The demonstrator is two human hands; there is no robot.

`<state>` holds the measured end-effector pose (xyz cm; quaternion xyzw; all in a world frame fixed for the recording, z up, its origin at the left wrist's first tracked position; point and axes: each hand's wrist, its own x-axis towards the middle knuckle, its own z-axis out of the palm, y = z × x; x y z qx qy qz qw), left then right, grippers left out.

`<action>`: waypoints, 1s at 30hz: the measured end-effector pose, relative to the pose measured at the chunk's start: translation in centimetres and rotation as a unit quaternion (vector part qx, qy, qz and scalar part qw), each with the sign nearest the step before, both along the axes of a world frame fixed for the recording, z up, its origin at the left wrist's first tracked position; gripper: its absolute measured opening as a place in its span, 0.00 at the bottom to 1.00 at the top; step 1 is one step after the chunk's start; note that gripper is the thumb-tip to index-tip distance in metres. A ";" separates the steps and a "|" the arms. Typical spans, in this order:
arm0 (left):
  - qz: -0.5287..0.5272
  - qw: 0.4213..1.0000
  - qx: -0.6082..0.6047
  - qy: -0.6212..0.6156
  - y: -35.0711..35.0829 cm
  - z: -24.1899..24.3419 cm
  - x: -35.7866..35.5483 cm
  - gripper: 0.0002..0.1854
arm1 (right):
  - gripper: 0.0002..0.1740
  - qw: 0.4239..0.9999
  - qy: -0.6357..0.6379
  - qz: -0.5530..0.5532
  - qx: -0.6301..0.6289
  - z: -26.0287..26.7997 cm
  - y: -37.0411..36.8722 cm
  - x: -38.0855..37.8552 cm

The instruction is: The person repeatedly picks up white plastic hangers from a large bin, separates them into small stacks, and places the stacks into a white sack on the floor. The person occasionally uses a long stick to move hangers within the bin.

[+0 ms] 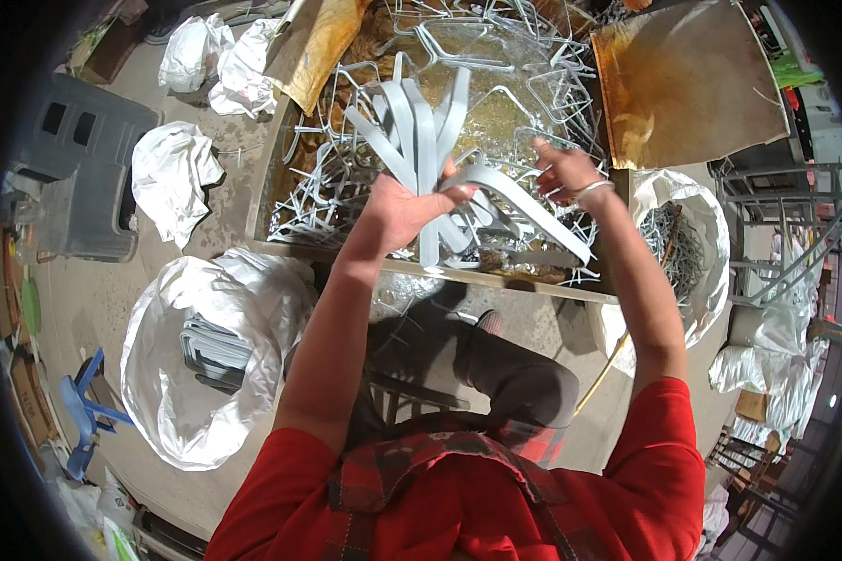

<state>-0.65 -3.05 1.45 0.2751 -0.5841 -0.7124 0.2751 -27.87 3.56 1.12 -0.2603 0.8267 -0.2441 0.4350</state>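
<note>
My left hand (403,214) grips a fanned bundle of flat grey plastic strips (424,133), its thumb lying across them. One bent strip (530,203) sticks out to the right of the thumb and slopes down to the near side. My right hand (568,175), slightly blurred, hovers to the right of the bundle with fingers apart and nothing visible in it. Both hands are over a large shallow bin (505,280) with a raised rim. Inside it lie tangled thin grey plastic pieces (323,189) on a shiny, wet-looking, yellowish bottom.
An open white sack (196,435) with stacked grey plastic pieces (214,350) stands at left. Another white sack (709,259) at right holds thin scraps (673,259). A stained board (695,84) leans over the bin's right side. Farther left are crumpled sacks (175,175) and a grey plastic step stool (84,168).
</note>
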 end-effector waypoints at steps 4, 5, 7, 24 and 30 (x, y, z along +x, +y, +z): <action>-0.013 0.991 -0.005 0.133 0.1 -0.1 0.5 0.17 | 0.51 0.984 0.017 0.159 0.074 -10.6 -2.7 1.1; -0.024 0.993 -0.021 0.115 0.0 -0.1 0.5 0.16 | 0.54 0.968 0.052 0.240 0.059 -14.1 -3.4 1.0; -0.045 0.995 -0.048 0.072 -0.4 -0.8 0.9 0.14 | 0.53 0.965 -0.011 0.261 0.026 -20.8 -4.5 2.8; 0.017 0.979 0.185 0.083 -3.5 -0.4 3.3 0.15 | 0.16 0.904 -0.426 -0.020 0.022 -12.9 -5.5 7.5; 0.081 0.965 0.234 0.083 -3.5 -0.4 3.2 0.17 | 0.12 0.889 -0.453 -0.028 -0.058 -10.1 -4.0 5.4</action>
